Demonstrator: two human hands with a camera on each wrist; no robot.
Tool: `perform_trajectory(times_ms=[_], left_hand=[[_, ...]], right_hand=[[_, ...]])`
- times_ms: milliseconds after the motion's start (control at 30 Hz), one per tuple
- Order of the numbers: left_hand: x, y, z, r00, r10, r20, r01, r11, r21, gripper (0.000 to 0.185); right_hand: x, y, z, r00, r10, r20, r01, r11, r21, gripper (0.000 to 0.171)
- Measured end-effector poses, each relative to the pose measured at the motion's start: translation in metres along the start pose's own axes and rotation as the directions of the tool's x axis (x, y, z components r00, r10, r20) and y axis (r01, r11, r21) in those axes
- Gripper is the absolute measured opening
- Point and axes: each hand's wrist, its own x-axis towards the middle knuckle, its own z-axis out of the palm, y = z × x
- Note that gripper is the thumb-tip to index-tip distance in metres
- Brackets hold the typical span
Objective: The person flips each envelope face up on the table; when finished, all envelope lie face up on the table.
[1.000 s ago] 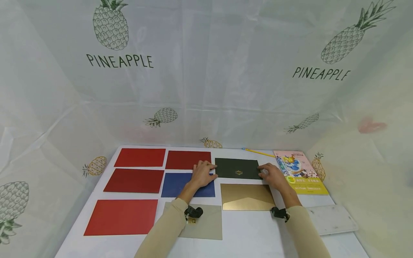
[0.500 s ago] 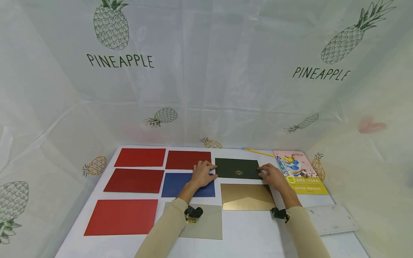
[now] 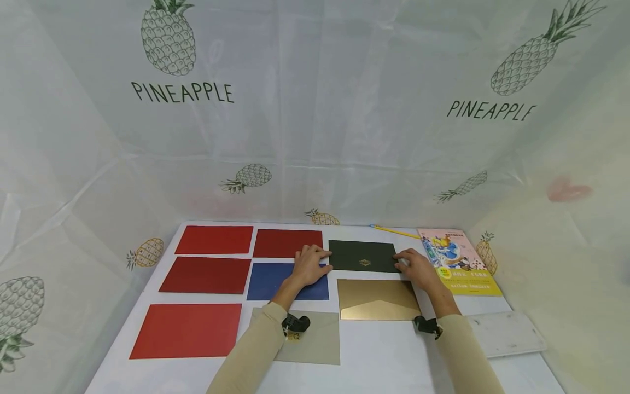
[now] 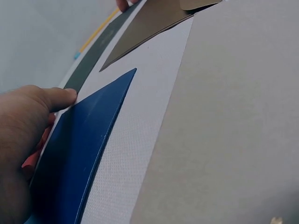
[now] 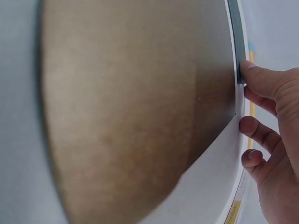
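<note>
A dark green envelope point(image 3: 361, 254) with a small gold emblem lies flat on the white table. My left hand point(image 3: 309, 267) touches its left edge with thumb and forefinger, the palm over the blue envelope point(image 3: 268, 282) and part of a dark red envelope point(image 3: 280, 241). At the green envelope's right edge, my right hand point(image 3: 418, 269) rests thumb and forefinger. In the right wrist view the thumb point(image 5: 261, 77) meets the green corner, and the other fingers bend loosely. A gold envelope point(image 3: 379, 301) lies just below, and a pale grey one point(image 3: 315, 339) sits under my left forearm.
More red envelopes point(image 3: 184, 331) form a column at the left. A yellow pencil point(image 3: 396, 231) lies along the back edge beside a pink and yellow book point(image 3: 455, 260). A white slab point(image 3: 509, 334) lies at the right, near my right sleeve. A pineapple-print curtain point(image 3: 315, 109) surrounds the table.
</note>
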Motion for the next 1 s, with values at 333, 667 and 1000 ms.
perform_trajectory(times_ms=[333, 667, 1000], left_hand=[[0.001, 0.000, 0.000, 1.000, 0.009, -0.004, -0.009, 1.000, -0.014, 0.046], [-0.001, -0.001, -0.002, 1.000, 0.006, -0.009, -0.006, 1.000, -0.010, 0.045], [-0.001, -0.011, -0.003, 0.994, 0.031, -0.100, -0.041, 0.994, -0.097, 0.042]], right_hand=[[0.000, -0.001, -0.004, 1.000, 0.019, 0.018, -0.019, 1.000, -0.002, 0.035], [0.003, -0.009, -0.006, 0.998, 0.041, 0.039, -0.041, 0.999, -0.012, 0.035], [0.010, -0.050, -0.005, 0.999, 0.027, -0.024, -0.031, 0.980, -0.198, 0.034]])
